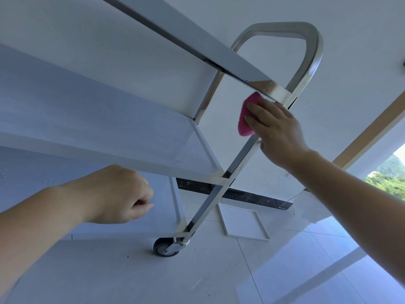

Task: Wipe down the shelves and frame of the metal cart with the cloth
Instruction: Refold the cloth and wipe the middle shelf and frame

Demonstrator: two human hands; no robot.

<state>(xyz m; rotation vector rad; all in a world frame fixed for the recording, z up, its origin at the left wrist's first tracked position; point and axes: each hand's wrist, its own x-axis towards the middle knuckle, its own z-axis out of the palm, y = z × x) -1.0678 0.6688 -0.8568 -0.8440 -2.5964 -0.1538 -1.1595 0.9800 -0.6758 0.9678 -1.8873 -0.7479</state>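
The metal cart (225, 174) fills the left and centre of the view, seen from low down, with white shelves and a shiny steel frame. Its looped handle (315, 55) rises at the upper right. My right hand (278, 130) presses a pink cloth (246, 119) against the slanted frame post just under the top shelf's corner; the fingers lie fairly straight over the cloth. My left hand (125, 194) hangs below the middle shelf (131, 150) with fingers curled, holding nothing that I can see.
A grey caster wheel (166, 247) stands on the pale tiled floor. A white square tray (243, 222) leans against the wall behind the cart. A dark skirting strip (252, 197) runs along the wall, and a window shows greenery at the far right.
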